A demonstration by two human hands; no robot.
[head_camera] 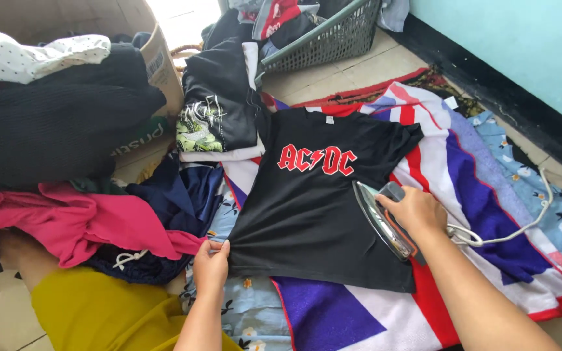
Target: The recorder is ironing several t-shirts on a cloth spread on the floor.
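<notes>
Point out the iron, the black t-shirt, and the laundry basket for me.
iron (pixel 377 218), head view, on its shiny soleplate, tipped up in the right hand.
black t-shirt (pixel 307 214), head view, on the plain chest area below the red print.
laundry basket (pixel 333 39), head view, on its green mesh side wall.

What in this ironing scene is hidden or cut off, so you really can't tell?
All in the head view:
- The iron: its handle is covered by the right hand.
- Its white cord: runs off at the right edge, so the plug is unseen.
- The green basket: cut by the top edge; its contents show only in part.
- The black T-shirt: the left hand pinches its hem; the back is hidden.
</notes>
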